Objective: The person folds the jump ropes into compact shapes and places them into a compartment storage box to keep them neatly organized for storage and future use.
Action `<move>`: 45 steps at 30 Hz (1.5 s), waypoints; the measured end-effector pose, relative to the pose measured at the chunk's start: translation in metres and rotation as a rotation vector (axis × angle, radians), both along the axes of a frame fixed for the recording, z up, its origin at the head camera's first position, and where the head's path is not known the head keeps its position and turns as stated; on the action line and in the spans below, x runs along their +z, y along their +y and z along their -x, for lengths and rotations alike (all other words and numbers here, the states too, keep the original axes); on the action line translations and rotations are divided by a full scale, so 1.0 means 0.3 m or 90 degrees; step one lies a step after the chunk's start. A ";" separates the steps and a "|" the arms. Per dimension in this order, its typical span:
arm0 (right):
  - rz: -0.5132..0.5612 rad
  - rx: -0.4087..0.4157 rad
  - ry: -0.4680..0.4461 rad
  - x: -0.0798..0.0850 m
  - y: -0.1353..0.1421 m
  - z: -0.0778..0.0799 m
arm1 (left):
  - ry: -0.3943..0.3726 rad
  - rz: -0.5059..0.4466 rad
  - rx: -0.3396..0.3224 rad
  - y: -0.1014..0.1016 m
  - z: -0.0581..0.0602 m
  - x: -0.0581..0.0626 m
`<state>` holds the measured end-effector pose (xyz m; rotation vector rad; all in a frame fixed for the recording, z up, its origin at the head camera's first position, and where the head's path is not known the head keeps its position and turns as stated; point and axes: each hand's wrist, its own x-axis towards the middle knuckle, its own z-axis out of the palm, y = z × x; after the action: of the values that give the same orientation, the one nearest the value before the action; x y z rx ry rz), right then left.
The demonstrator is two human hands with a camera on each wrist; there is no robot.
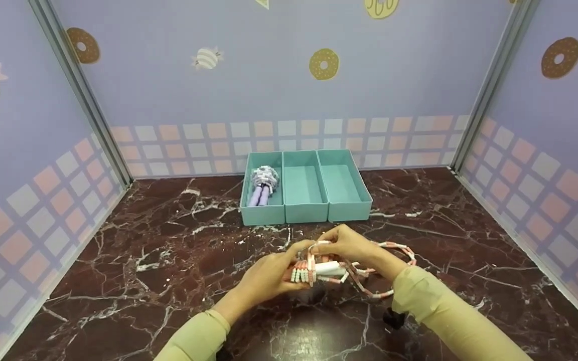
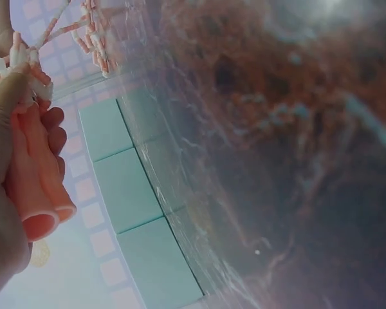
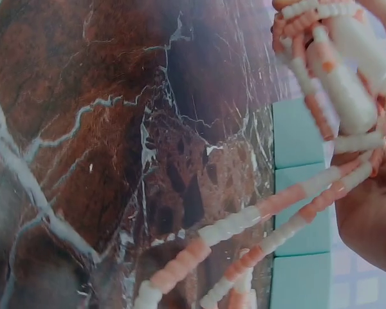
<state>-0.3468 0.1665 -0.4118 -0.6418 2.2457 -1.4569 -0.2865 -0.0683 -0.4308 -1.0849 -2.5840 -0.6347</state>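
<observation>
A pink-and-white beaded jump rope (image 1: pixel 303 272) is bunched between both hands, above the table's front half. My left hand (image 1: pixel 264 277) grips the bundle from the left, its fingers curled round two pink handles (image 2: pixel 35 170) with hollow ends, as the left wrist view shows. The right hand (image 1: pixel 351 246) pinches a beaded strand at the top of the bundle, where strands wrap across it. White handle-like parts (image 3: pixel 341 84) show among the beads in the right wrist view. Loose strands (image 3: pixel 228 225) loop out past the right wrist.
Behind the hands, near the back wall, stands a teal tray (image 1: pixel 306 213) with three compartments. Its left compartment holds a bundled white-and-purple jump rope (image 1: pixel 265 179) with purple handles. Patterned walls enclose the dark marbled table (image 1: pixel 168 271) at the back and sides.
</observation>
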 end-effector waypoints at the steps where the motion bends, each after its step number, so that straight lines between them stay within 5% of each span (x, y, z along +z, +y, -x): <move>1: 0.007 0.005 -0.007 -0.009 0.001 0.004 | -0.007 -0.008 -0.006 -0.002 -0.001 -0.002; 12: 0.161 0.013 -0.087 -0.116 0.002 -0.004 | -0.082 -0.201 -0.065 -0.014 0.023 -0.029; 23: 0.202 0.038 -0.081 -0.169 -0.005 -0.030 | -0.318 -0.477 0.050 -0.004 0.047 0.000; 30: 0.169 0.018 -0.026 -0.171 -0.006 -0.059 | -0.341 -0.589 0.113 0.003 0.062 0.025; 38: 0.086 0.016 0.183 -0.151 -0.012 -0.090 | -0.330 -0.619 0.180 -0.004 0.097 0.031; 45: 0.011 0.049 0.397 -0.122 -0.016 -0.116 | -0.321 -0.580 0.211 0.000 0.105 0.028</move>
<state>-0.3119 0.1618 -0.4486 -1.3208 2.6096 -1.3684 -0.3179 -0.0682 -0.4224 -0.2036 -2.2435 -1.9006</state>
